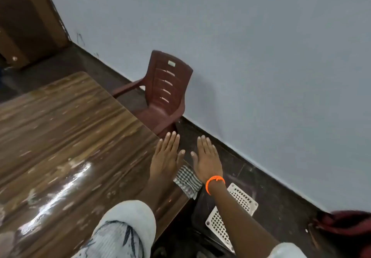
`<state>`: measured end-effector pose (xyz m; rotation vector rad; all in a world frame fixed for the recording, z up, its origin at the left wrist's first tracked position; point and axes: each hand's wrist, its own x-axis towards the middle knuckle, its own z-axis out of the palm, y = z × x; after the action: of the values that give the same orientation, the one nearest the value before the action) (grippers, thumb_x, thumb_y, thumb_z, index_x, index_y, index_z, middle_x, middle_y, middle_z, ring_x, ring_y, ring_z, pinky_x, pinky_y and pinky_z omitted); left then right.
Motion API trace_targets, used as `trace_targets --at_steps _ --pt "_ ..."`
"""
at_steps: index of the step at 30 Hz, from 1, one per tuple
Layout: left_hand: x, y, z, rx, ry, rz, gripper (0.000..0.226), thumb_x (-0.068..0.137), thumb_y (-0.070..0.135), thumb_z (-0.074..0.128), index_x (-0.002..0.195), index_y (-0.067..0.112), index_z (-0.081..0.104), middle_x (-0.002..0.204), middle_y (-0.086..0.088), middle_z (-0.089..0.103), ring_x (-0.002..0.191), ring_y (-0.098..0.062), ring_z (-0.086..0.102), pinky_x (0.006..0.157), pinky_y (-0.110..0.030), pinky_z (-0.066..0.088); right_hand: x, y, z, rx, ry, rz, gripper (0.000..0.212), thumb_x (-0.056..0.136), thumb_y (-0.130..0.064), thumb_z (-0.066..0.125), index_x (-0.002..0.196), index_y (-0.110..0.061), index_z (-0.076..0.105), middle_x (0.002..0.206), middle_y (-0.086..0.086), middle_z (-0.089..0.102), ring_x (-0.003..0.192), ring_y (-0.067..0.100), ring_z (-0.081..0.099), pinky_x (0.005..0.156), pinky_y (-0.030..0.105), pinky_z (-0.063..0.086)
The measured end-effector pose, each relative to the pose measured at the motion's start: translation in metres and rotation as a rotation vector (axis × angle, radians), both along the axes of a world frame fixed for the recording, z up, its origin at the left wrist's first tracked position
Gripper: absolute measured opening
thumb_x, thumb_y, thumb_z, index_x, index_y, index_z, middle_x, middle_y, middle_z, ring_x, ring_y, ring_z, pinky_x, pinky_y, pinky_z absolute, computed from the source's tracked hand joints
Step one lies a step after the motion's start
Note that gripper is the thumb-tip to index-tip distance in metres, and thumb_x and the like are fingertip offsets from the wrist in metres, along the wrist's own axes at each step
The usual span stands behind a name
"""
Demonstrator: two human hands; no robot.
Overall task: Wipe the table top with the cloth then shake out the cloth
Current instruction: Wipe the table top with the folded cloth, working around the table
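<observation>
We hold both hands flat with fingers spread wide, gripping nothing: our left hand (166, 157) over the corner of the glossy brown wood-grain worktop (66, 141), our right hand (207, 158) just past its edge. The black-and-white checked cloth (186, 181) lies between our wrists on the worktop's edge. A maroon plastic chair (164, 91) stands beyond our fingertips.

Your one view comes from the head camera, tilted sharply and looking forward and down past your arms. The table (66, 137) fills the left of the frame at close range; wall (261, 56) and chair (164, 95) sit further off, upper right.
</observation>
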<state>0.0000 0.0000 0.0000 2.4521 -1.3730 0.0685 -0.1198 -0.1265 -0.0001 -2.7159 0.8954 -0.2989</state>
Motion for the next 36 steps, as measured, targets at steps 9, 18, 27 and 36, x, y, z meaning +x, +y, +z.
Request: trace_targets --at_steps 9,18,27,36 --pt "-0.034 0.014 -0.111 0.409 0.227 -0.225 0.066 0.09 0.044 0.034 0.138 0.008 0.06 0.146 -0.011 0.057 0.14 -0.023 0.047 0.111 -0.043 0.041 -0.038 0.035 -0.126 0.31 0.311 0.061 0.063 0.095 -0.036 0.023 0.151 -0.01 0.012 0.159 0.007 0.009 0.146 0.023 0.003 0.117 0.032 0.007" --pt "-0.028 -0.011 -0.176 0.476 0.237 -0.379 0.081 0.087 0.04 0.0 0.161 0.008 0.007 0.169 -0.01 0.004 0.156 -0.023 -0.005 0.126 -0.043 0.003 -0.033 0.055 -0.177 0.24 0.197 -0.151 0.059 0.094 -0.024 0.03 0.151 -0.015 0.018 0.157 0.001 0.015 0.145 0.013 0.004 0.115 0.033 0.005" --pt "0.023 -0.019 -0.175 0.345 0.218 -0.36 0.063 0.09 0.027 0.031 0.149 0.013 0.048 0.156 -0.005 0.045 0.148 -0.014 0.03 0.122 -0.035 0.025 0.012 0.04 -0.191 0.25 0.137 -0.205 0.063 0.087 -0.012 0.031 0.149 -0.018 0.023 0.157 0.004 0.018 0.146 0.015 -0.001 0.117 0.038 0.005" --pt "-0.014 0.038 -0.176 0.338 0.287 -0.319 0.062 0.089 0.026 0.037 0.145 0.003 0.051 0.152 -0.013 0.048 0.146 -0.026 0.036 0.118 -0.042 0.02 -0.013 0.086 -0.192 0.272 0.025 -0.095 0.065 0.085 -0.006 0.048 0.146 -0.021 0.033 0.156 -0.001 0.024 0.146 0.015 0.01 0.115 0.036 0.015"
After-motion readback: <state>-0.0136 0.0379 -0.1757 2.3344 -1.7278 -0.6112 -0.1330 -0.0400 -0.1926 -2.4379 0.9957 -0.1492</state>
